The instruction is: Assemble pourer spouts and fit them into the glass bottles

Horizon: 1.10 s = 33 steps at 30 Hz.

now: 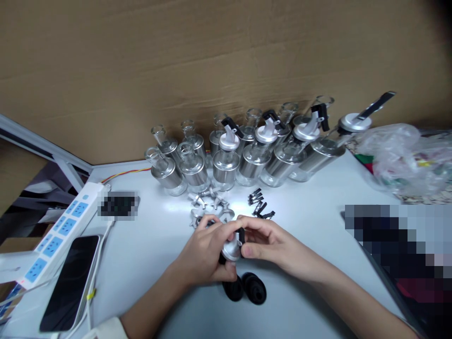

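Clasps a silver cap point(231, 250) in the curled left hand point(208, 249), pinches its black flap point(241, 235) with the right hand point(268, 238), near black round pieces point(255, 290) on the worktop point(300, 313).

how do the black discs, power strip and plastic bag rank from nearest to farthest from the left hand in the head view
From the left hand:
1. Black discs: just below it in view
2. Power strip: left side
3. Plastic bag: far right
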Available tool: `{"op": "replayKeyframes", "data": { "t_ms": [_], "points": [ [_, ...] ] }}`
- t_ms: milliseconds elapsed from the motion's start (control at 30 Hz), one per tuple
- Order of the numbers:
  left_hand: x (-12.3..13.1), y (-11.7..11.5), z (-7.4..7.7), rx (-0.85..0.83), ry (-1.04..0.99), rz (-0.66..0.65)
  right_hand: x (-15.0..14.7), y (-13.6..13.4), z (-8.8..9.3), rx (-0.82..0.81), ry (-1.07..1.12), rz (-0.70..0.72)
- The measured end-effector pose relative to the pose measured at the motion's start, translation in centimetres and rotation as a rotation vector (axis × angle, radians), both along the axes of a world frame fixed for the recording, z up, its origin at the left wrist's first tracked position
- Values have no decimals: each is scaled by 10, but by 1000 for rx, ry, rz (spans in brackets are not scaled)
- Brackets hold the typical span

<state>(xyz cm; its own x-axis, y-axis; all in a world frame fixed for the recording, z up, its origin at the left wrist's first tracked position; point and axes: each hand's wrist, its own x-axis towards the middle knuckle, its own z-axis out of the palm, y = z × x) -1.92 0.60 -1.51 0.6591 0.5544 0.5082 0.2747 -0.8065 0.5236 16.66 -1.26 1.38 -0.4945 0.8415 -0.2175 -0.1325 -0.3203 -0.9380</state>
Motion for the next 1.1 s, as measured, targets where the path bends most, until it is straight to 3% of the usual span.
{"op": "replayKeyframes", "data": {
  "t_ms": [433, 633, 1100],
  "points": [
    [1, 1, 8, 7, 0, 38, 42, 11, 19, 138, -76, -332],
    [1, 2, 10, 35, 10, 39, 25, 7, 15, 88, 82, -295],
    [1, 2, 12, 94, 3, 64, 24, 10, 15, 81, 178, -420]
  ]
}}
